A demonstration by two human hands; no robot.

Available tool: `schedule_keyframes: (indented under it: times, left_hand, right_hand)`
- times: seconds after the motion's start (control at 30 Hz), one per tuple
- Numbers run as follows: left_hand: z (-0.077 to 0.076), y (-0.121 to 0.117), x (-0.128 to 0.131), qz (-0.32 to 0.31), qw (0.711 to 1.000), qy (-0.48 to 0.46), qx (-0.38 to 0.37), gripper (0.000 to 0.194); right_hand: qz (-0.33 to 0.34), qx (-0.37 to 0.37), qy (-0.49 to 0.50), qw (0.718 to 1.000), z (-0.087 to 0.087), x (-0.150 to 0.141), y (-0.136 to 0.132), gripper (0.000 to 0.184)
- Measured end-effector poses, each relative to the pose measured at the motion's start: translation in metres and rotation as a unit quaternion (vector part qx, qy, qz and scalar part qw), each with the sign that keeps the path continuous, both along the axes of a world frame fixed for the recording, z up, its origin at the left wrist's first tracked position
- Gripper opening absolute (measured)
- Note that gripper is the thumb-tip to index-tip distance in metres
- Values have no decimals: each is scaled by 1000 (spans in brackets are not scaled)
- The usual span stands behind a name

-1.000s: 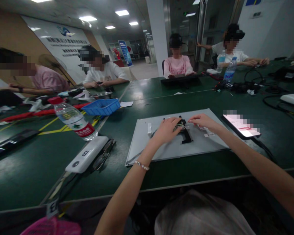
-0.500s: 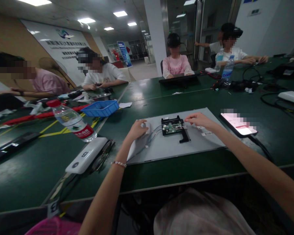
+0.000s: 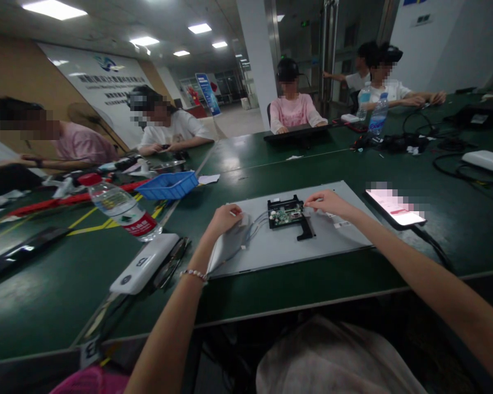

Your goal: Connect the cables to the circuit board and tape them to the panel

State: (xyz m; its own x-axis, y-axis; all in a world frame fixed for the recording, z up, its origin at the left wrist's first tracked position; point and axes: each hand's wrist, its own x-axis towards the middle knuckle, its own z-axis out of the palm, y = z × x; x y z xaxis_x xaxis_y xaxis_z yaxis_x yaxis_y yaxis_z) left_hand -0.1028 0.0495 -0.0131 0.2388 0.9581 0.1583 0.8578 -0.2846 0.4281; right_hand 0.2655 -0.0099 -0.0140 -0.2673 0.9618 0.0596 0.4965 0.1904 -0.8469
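Note:
On the green table in front of me lies a flat grey panel (image 3: 263, 257). A green circuit board (image 3: 286, 216) sits in a black frame (image 3: 304, 234) on its middle, and thin grey cables (image 3: 257, 223) run from the board's left side. My right hand (image 3: 326, 203) reaches in from the right, its thumb and forefinger pinched at the frame's right edge. Whatever is between those fingertips is too small to make out. Over the panel's left end, my left hand (image 3: 225, 220) has its fingers curled together beside the cables. What it grips, if anything, is hidden.
Left of the panel are a white power bank (image 3: 144, 262), glasses (image 3: 173, 262), a tilted water bottle (image 3: 123, 210) and a blue tray (image 3: 168, 186). A lit phone (image 3: 396, 208) with a cable lies to the right. Several people sit around the table.
The view has shifted slightly. Both hands stay in nearly the same places over the panel, with only small finger movements.

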Motion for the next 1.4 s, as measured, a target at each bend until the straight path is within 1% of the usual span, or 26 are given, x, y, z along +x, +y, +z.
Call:
schedule_keyframes:
  times: [0.07, 0.17, 0.23, 0.33, 0.47, 0.57, 0.63, 0.73, 0.87, 0.93, 0.97, 1.03, 1.1, 1.13, 1.17, 1.2, 1.3, 1.4]
  left_hand:
    - [3, 0, -3, 13, 1000, -13, -10, 31]
    - [11, -4, -6, 26, 996, -74, -48, 39]
    - [19, -9, -7, 15, 988, -120, -92, 43]
    - [33, -20, -2, -16, 973, -166, -159, 43]
    - [47, -35, 6, -9, 959, -204, -195, 41]
    - [47, -41, 10, -14, 950, -207, -232, 38]
    - [42, -42, 11, -17, 950, -192, -247, 35]
    - [31, -43, 12, -6, 956, -150, -251, 33]
    - [19, -43, 13, 4, 964, -130, -230, 38]
    - [18, -45, 15, 19, 976, -98, -192, 42]
    - [18, -48, 17, 32, 985, -68, -158, 43]
    - [21, -56, 24, 60, 996, 8, -64, 41]
    - [25, -70, 36, 76, 994, 75, 37, 33]
    - [27, -78, 44, 76, 989, 98, 76, 29]
    - [29, -86, 52, 73, 985, 124, 99, 26]
    - [30, -94, 60, 69, 980, 151, 109, 23]
    - [30, -112, 77, 78, 967, 219, 100, 22]
    - [25, -113, 75, 121, 957, 247, 88, 30]
  right_hand:
    - [1, 5, 3, 1000, 0, 0, 0, 23]
    - [8, 8, 7, 1000, 0, 0, -1, 21]
    - [14, 9, 10, 1000, 0, 0, -1, 20]
    - [19, 9, 9, 1000, 0, -1, -1, 21]
    - [18, -12, 9, 1000, 1, -2, 0, 22]
    - [24, -8, 9, 1000, 0, -4, 0, 21]
    - [36, 1, 15, 999, -2, -7, 0, 20]
    - [54, 14, 28, 998, -5, -11, 0, 19]
    - [65, 45, 16, 997, -8, -15, -1, 22]
    - [64, 53, 12, 996, -10, -15, -1, 23]
    - [64, 53, 14, 996, -11, -15, -1, 23]
    - [65, 53, 23, 996, -12, -15, 0, 23]
    - [66, 54, 28, 996, -14, -15, 0, 23]
    - [65, 55, 28, 996, -14, -15, 0, 23]
    - [65, 57, 27, 996, -13, -15, 0, 23]
    - [64, 59, 25, 996, -13, -15, -1, 22]
    - [59, 71, 19, 996, -10, -15, -3, 21]
    - [56, 109, 4, 992, -5, -16, -6, 20]
